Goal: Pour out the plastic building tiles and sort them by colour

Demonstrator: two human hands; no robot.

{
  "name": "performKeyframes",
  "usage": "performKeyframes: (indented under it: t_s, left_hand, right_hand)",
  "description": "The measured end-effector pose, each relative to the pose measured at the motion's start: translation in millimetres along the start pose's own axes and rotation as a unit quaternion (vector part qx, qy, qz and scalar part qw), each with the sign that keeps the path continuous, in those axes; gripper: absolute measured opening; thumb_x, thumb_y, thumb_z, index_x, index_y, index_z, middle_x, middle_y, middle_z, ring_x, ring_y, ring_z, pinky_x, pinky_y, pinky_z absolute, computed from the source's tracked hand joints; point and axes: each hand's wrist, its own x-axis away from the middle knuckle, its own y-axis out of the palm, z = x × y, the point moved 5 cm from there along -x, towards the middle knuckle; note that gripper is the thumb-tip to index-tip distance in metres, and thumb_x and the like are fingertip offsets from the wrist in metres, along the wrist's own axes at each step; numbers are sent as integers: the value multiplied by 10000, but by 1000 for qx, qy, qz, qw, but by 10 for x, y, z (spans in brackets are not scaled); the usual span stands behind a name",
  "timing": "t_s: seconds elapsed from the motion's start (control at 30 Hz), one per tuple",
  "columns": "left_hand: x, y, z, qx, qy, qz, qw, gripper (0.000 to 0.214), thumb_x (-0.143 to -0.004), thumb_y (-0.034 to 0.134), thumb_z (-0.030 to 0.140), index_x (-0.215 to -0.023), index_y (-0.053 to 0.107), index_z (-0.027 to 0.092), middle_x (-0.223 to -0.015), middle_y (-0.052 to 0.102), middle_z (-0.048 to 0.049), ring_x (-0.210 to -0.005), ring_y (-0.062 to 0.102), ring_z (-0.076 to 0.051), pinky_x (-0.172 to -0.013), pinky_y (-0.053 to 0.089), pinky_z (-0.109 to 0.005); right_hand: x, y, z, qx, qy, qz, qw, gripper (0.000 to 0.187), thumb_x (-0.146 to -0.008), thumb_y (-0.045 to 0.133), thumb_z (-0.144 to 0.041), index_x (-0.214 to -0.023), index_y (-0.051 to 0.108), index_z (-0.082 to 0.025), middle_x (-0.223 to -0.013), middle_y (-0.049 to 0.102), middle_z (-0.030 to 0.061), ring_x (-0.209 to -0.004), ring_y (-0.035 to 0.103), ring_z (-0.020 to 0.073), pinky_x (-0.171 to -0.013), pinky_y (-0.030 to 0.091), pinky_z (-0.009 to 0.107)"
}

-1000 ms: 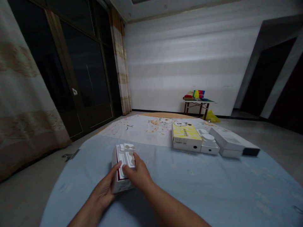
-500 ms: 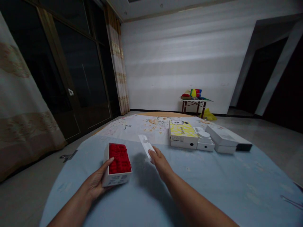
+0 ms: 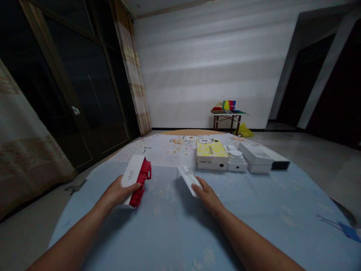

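A: What is the left hand (image 3: 118,192) doing?

B: It is gripping a white box (image 3: 131,174). The thumb is lying across the upper side and the fingers are curling underneath, so the box is being pinched between them.

A: How is the box looking?

B: It is tipping onto its long side, with the open face turning toward the right. A red filling (image 3: 143,180) with a bumpy, knobbly surface is showing in that face and poking a little past the rim. Small grey lettering is showing on the white side, too small for me to read.

A: Where is it sitting?

B: Toward the left edge of the table (image 3: 254,226), which is wearing a pale blue cloth. The lower end is coming down close to the cloth; I cannot tell whether it is touching.

A: And the right hand (image 3: 208,195)?

B: Its fingertips are closing on the near end of a thin white tray (image 3: 189,176) with moulded hollows. The tray is slanting away toward the far edge, about the middle of the table, well apart from the white box.

A: What is lying beyond them?

B: Toward the far edge, a yellow box (image 3: 210,149), a small white box (image 3: 236,162) with round pieces on top and a long white box (image 3: 255,155) are sitting in a row, just beside one another. A blue clip (image 3: 349,230) is lying near the right edge.
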Motion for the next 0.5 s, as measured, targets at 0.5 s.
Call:
performKeyframes:
  t_s: [0.5]
  left_hand:
    - [422,123,491,-39,85,-85,992,663,-412,801,271,-1044,605,221,-958,674,-51,-918,591,-290,-771,455,-297]
  right_hand:
    - [-7,-21,-49,-21,-15,10,1000,589,-713,554,-465,-1193,511,-127,-1113,608,89,-990,559,246,-904,402,388]
